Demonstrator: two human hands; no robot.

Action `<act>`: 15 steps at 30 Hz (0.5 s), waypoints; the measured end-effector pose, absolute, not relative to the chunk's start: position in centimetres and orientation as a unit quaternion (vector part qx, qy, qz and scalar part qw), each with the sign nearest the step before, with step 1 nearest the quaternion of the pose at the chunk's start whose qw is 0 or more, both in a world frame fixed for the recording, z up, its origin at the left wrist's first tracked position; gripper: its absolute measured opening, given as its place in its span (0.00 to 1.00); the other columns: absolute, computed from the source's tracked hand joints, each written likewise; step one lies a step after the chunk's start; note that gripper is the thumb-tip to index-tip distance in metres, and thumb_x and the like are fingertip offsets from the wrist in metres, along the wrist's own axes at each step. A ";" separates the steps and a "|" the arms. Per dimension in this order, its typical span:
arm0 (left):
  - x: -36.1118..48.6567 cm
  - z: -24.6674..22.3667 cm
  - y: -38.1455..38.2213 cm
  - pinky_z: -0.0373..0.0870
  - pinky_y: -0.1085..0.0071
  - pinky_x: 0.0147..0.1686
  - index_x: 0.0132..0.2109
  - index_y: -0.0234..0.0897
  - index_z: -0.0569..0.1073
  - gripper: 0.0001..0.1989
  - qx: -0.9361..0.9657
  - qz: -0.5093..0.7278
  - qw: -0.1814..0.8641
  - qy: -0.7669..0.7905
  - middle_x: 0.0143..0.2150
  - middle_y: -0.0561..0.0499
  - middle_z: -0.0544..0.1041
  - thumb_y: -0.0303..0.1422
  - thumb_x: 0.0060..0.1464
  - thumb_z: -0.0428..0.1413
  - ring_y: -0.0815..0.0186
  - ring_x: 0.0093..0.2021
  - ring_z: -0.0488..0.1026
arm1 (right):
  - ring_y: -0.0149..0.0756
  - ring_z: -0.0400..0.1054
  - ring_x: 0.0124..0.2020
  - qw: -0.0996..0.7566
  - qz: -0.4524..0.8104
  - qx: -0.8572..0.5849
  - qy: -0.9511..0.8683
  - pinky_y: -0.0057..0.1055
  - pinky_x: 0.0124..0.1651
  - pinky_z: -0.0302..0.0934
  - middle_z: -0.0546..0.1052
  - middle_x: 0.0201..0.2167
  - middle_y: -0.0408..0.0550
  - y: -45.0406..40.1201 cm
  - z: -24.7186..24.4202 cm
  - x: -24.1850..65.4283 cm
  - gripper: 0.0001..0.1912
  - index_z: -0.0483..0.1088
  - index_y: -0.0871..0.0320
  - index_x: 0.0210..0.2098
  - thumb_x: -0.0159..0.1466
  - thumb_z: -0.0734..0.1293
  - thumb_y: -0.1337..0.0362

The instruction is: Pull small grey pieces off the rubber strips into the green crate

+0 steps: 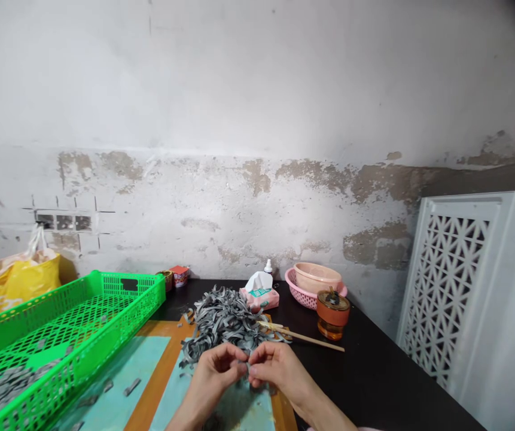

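My left hand [218,377] and my right hand [277,372] meet at the lower middle, thumbs and forefingers pinched close together. Between the fingertips shows a bit of grey strip [247,366], mostly covered by the fingers. Just beyond them lies a heap of grey strips [225,317] on the table. Under my hands is a light-blue mat [149,365] with orange bands. A few small folded grey pieces [132,387] rest on the mat to the left.
A green crate [91,347] at left holds many grey pieces. Behind the heap are a tissue box [261,297] and a white-capped bottle [268,267]. Rightward are a wooden stick [315,341], an amber jar [332,317] and pink basins [317,276]. A yellow bag [28,278] stands back left.
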State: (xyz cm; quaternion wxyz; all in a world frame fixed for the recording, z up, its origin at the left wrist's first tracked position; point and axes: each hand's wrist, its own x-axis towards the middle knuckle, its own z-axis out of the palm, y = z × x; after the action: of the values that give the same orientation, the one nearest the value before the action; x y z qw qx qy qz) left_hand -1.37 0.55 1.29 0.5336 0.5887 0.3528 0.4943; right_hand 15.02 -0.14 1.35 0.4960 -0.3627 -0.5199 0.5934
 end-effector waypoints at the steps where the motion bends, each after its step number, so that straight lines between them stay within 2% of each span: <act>1: -1.3 1.3 0.5 0.63 0.74 0.27 0.28 0.33 0.76 0.16 0.589 0.496 0.534 0.350 0.22 0.52 0.77 0.40 0.36 0.68 0.68 0.23 0.71 | 0.28 0.67 0.18 0.497 0.588 -0.372 -0.519 0.26 0.26 0.60 0.75 0.16 0.43 -0.1 1.3 14.9 0.19 0.71 0.63 0.24 0.39 0.78 0.58; 6: -1.0 1.9 0.0 0.64 0.74 0.29 0.28 0.33 0.76 0.15 0.589 0.494 0.543 0.338 0.23 0.50 0.79 0.39 0.37 0.68 0.67 0.25 0.73 | 0.29 0.67 0.17 0.515 0.565 -0.378 -0.522 0.26 0.25 0.60 0.75 0.15 0.44 0.2 0.8 14.8 0.20 0.71 0.63 0.23 0.39 0.78 0.55; 15: -1.1 2.8 -0.5 0.65 0.74 0.30 0.29 0.33 0.78 0.15 0.570 0.484 0.581 0.321 0.23 0.50 0.81 0.40 0.37 0.68 0.67 0.25 0.74 | 0.29 0.67 0.17 0.539 0.565 -0.364 -0.508 0.24 0.22 0.60 0.73 0.15 0.39 0.4 0.8 14.8 0.17 0.67 0.61 0.24 0.40 0.77 0.63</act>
State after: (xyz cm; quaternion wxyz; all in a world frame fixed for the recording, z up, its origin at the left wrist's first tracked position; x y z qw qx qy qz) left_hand -1.12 -0.48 2.75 0.5810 0.5698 0.3211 0.4845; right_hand 14.82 0.42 0.78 0.5391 -0.3640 -0.5077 0.5648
